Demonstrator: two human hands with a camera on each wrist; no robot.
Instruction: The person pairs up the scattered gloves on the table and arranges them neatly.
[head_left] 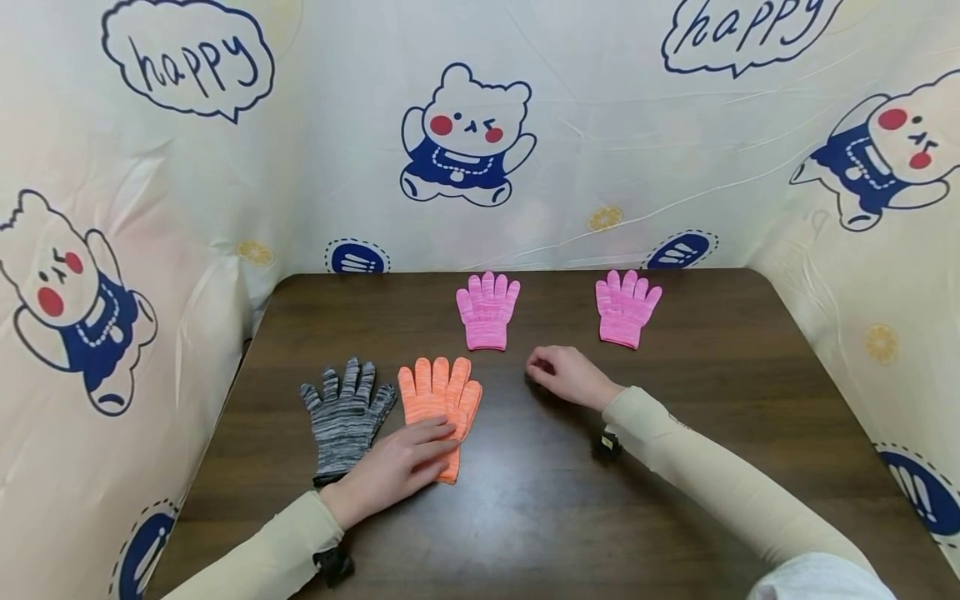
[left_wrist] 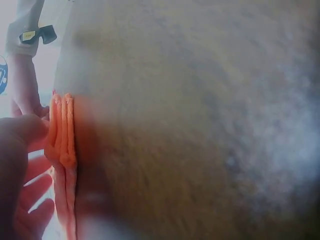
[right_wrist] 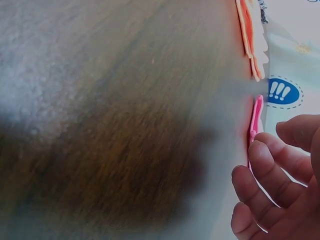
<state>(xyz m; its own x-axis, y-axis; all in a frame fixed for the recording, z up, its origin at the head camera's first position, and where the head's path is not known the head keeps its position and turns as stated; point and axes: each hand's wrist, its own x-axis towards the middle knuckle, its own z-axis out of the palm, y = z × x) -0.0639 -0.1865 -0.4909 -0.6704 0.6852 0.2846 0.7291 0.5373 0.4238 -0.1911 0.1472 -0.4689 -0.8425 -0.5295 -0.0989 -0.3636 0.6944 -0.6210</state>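
My left hand (head_left: 401, 462) rests on the lower part of the orange knit gloves (head_left: 435, 390), its fingers laid across them. Edge-on in the left wrist view, the orange gloves (left_wrist: 62, 135) show as stacked layers. Close on the left lies a grey-black striped glove (head_left: 345, 425), its cuff beside my left wrist. My right hand (head_left: 572, 375) hovers low over the table with loosely bent fingers and nothing in them. Beyond it are two pink gloves lying apart, one pink glove (head_left: 487, 312) to its left and another pink glove (head_left: 628, 308) to its right, fingers pointing away.
The dark wooden table (head_left: 555, 517) has rounded far corners. A pale curtain (head_left: 570, 125) printed with bears and lettering hangs behind it and along both sides. Both pink gloves lie near the table's far edge.
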